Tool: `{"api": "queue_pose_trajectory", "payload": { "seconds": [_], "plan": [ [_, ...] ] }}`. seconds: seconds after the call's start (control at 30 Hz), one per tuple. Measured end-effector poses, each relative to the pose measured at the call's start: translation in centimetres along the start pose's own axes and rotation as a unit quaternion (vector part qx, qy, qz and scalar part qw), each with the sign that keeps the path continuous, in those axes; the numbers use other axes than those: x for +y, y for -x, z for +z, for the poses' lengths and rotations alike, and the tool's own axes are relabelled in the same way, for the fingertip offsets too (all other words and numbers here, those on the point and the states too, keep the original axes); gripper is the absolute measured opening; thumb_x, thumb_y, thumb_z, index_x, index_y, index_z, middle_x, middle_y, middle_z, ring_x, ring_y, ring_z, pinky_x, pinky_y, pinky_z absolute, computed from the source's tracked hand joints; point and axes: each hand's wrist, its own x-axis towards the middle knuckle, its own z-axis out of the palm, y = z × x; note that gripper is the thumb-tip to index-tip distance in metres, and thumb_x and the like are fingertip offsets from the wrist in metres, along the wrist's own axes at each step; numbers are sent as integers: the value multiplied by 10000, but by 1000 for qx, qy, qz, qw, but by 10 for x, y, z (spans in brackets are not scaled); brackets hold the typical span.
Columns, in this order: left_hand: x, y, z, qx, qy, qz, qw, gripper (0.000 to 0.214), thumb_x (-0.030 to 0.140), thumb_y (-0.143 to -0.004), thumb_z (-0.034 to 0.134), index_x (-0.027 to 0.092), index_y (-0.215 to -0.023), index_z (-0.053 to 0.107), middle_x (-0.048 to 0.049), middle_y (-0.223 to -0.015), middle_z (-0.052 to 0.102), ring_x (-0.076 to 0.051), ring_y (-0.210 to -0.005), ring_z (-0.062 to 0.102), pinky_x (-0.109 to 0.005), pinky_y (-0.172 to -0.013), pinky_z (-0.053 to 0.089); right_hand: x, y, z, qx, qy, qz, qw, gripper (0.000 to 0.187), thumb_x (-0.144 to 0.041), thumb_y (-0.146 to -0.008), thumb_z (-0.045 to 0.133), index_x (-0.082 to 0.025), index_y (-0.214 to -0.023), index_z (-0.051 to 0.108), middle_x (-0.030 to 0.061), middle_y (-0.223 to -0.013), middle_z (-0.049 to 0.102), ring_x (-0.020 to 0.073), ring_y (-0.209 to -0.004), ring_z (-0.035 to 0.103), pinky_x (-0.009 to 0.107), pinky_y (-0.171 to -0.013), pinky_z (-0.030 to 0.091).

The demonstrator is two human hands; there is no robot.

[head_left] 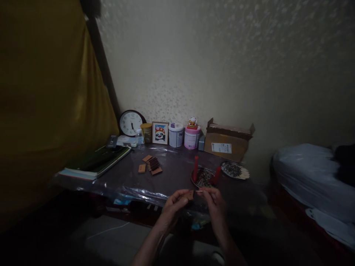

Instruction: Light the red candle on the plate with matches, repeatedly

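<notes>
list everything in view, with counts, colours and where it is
clock: 1, white face, back left
gold tin: 1, gold, beside clock
framed picture: 1, multicoloured, beside gold tin
white tin: 1, white, beside picture
pink tin: 1, pink, figurine on top
cardboard box: 1, brown, back right
books: stack, green-white, left edge
brown pieces: several, brown, table middle
red sticks: 2, red, at dish
dish: 1, speckled, table front
plate: 1, speckled, right of dish
table: 1, dark, plastic-covered
bed: 1, pale, far right
left hand: 1, holds small brown piece
right hand: 1, pinches thin stick
</notes>
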Motion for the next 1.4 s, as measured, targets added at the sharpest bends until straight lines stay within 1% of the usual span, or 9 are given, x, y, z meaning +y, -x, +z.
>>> {"api": "queue_pose_trajectory", "payload": {
  "seconds": [0.23,0.37,0.5,0.63,0.77,0.87,1.03,1.2,1.4],
  "plan": [
    [6,3,3,10,-20,-7,1000,315,233,-676,706,171,-980,654,-86,-996,703,-195,-890,623,-283,-820,412,-3,2,0,-18,-127,65,990,158,-336,-708,669,-196,-772,634,33,-808,716,200,-812,679,344,-789,514],
    [5,2,2,12,-21,-6,1000,343,242,-669,713,167,-998,649,-95,-1003,701,-203,-889,624,-289,-821,411,-5,3,-1,-50,-131,63,988,181,-320,-727,665,-188,-850,651,48,-862,713,205,-874,664,354,-839,492],
    [6,3,3,12,-14,-2,1000,342,239,-679,705,154,-1005,648,-107,-1008,701,-212,-902,626,-295,-823,411,-3,3,-3,-50,-118,52,990,185,-333,-745,644,-184,-853,660,50,-853,714,201,-854,663,361,-830,489],
    [8,4,7,12,-6,-9,1000,331,251,-682,703,157,-996,654,-105,-996,707,-213,-893,633,-303,-828,414,-5,4,-4,-41,-45,20,998,172,-344,-756,628,-197,-841,656,36,-853,708,194,-848,656,332,-815,483],
    [7,3,8,11,7,1,1000,305,225,-687,697,151,-980,659,-102,-1006,708,-214,-942,626,-317,-890,393,-5,7,-1,-53,24,-24,998,143,-336,-774,606,-203,-815,641,38,-857,696,196,-848,643,324,-808,473],
    [3,1,5,7,19,3,1000,290,217,-683,699,154,-963,658,-100,-1007,710,-217,-961,623,-329,-918,380,-2,10,1,-61,45,-72,994,118,-311,-794,584,-208,-810,640,35,-853,688,192,-851,631,319,-807,472],
    [-2,-1,2,5,33,11,999,272,207,-678,705,162,-940,649,-88,-965,715,-198,-903,634,-308,-864,400,5,11,0,-81,87,-154,981,98,-255,-800,580,-220,-833,666,31,-855,686,193,-857,622,312,-811,466],
    [-2,-2,4,33,31,14,999,274,233,-637,738,170,-890,656,-73,-916,718,-196,-848,640,-302,-818,417,7,10,0,-76,104,-172,977,109,-247,-788,596,-243,-862,676,25,-861,695,196,-841,631,311,-789,479],
    [-3,-3,3,49,7,25,998,297,261,-631,742,175,-903,660,-70,-924,707,-201,-851,626,-296,-790,413,8,9,0,-71,101,-190,974,92,-248,-780,595,-252,-817,679,30,-850,699,204,-834,636,331,-791,484]
  ]
}}
